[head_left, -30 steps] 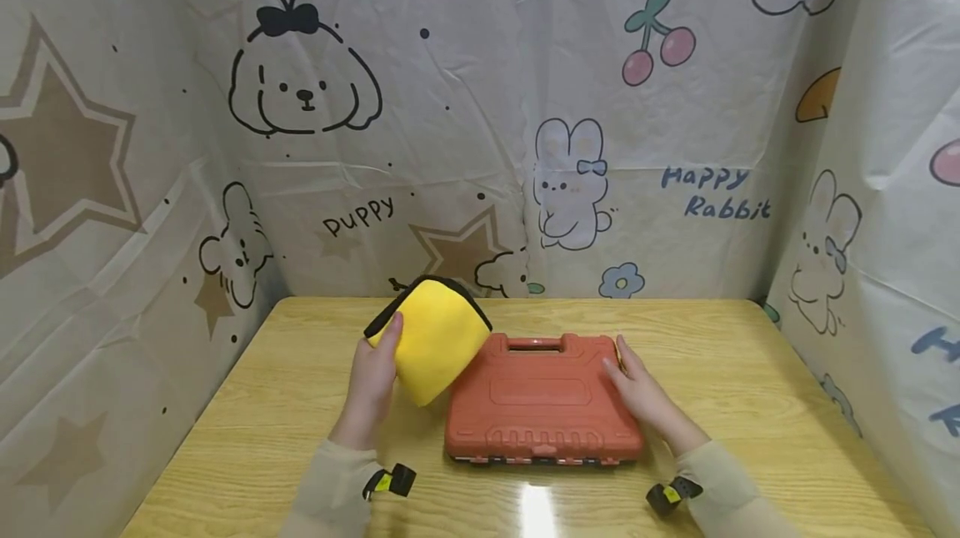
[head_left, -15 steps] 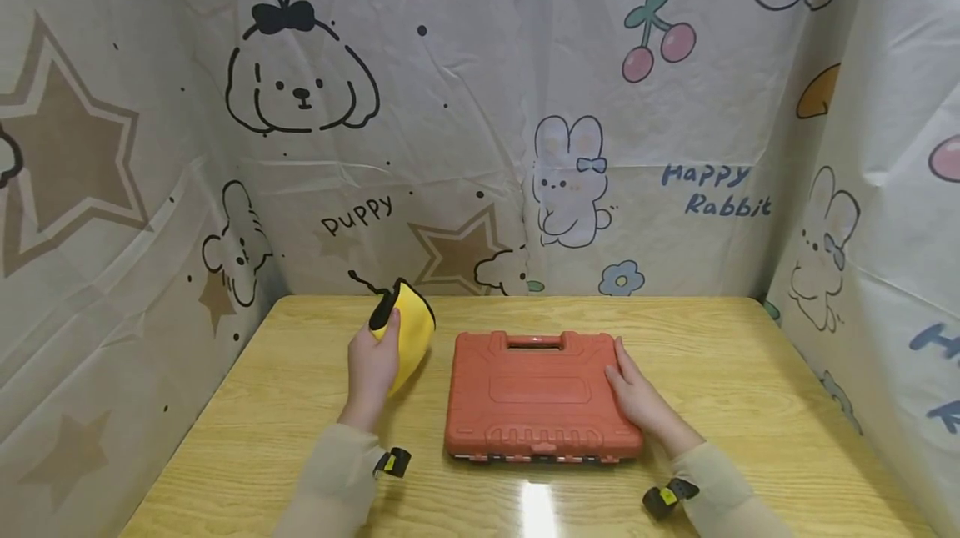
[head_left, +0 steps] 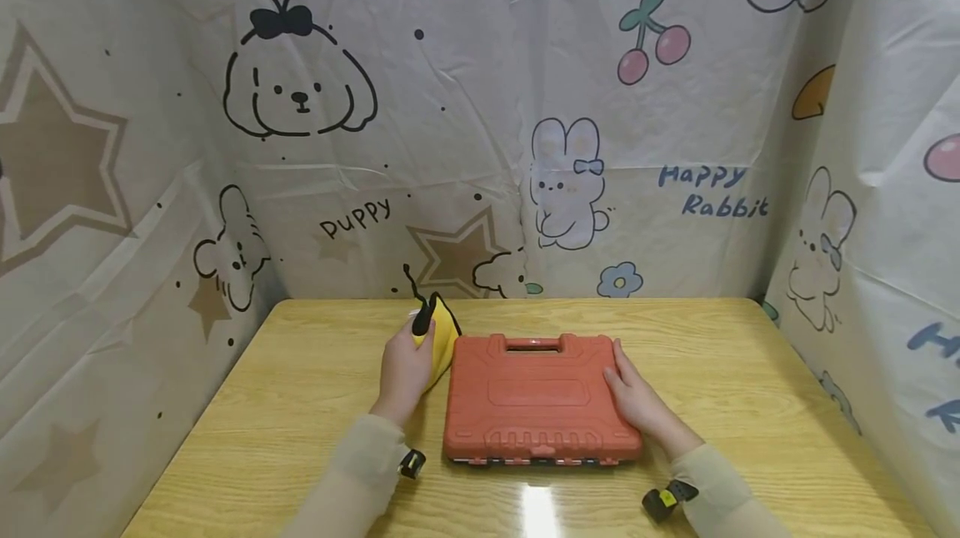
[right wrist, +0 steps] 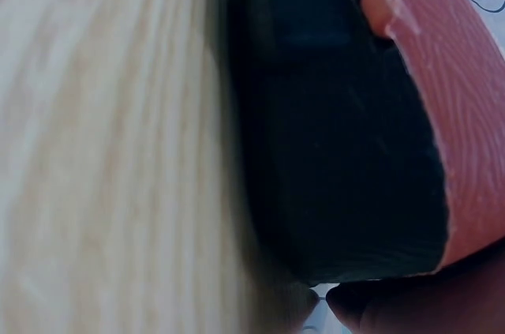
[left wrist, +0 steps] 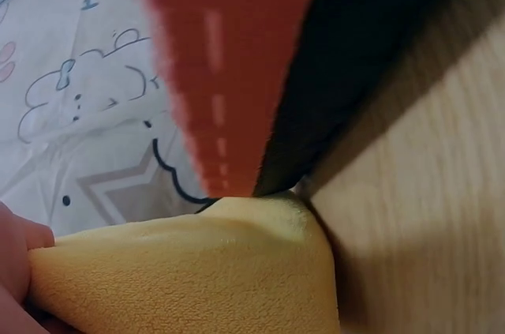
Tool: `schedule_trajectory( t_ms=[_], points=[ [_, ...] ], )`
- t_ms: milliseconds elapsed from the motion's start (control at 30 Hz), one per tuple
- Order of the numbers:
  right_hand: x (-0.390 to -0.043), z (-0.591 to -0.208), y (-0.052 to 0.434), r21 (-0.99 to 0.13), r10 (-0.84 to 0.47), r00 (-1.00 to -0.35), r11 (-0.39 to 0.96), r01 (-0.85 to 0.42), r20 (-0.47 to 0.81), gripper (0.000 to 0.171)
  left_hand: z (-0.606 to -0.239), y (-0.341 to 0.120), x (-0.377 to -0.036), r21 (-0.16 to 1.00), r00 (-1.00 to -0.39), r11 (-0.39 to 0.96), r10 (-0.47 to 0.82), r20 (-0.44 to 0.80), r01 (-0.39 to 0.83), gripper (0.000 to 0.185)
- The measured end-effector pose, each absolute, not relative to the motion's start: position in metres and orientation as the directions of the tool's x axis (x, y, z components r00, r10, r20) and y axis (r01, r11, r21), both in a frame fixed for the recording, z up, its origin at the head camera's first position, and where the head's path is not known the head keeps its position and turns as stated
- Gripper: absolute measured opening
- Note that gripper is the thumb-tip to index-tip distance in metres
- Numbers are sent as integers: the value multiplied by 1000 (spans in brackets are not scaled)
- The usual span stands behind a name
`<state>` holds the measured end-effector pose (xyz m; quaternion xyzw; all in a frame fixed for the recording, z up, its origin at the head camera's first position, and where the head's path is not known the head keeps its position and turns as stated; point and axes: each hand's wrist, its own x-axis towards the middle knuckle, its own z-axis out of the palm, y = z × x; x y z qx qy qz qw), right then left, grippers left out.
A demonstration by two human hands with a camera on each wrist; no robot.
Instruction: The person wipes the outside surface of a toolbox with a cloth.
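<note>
A closed orange plastic case (head_left: 542,396) lies flat on the wooden table (head_left: 300,404), handle toward the wall. My left hand (head_left: 406,371) grips a yellow cloth with black trim (head_left: 440,336) and holds it against the case's left side. In the left wrist view the yellow cloth (left wrist: 197,271) sits right at the orange case (left wrist: 229,58) and its dark underside. My right hand (head_left: 637,396) rests with straight fingers on the case's right edge. The right wrist view shows the case's orange lid (right wrist: 458,97) and black base close up.
Cartoon-printed sheets (head_left: 480,121) wall in the table at the back and both sides. Bare table top lies left and right of the case and along the front edge (head_left: 525,513).
My left hand has carried the yellow cloth from off the case's left corner out to the left, then back in against the case's left side. The cloth looks more bunched. The right hand stays put.
</note>
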<state>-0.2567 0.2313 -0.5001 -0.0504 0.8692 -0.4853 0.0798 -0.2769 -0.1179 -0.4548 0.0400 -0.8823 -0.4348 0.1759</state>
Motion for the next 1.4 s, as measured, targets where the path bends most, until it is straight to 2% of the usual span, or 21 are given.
schedule_trajectory(
  t_ms=[500,1067,1400],
  points=[
    [-257,-502,232,-841,-156,-984,541,-16,-82,63,-482,-104,-281,725,-978,685,-96,184,69,34],
    [-258,-502,230,-852,-143,-985,523,4,-92,64,-493,-104,-298,742,-990,664,-140,8,-88,45],
    [-258,-508,230,-854,-120,-991,521,-7,-66,62,-494,-108,-297,720,-992,688,-123,-12,-93,50]
  ],
)
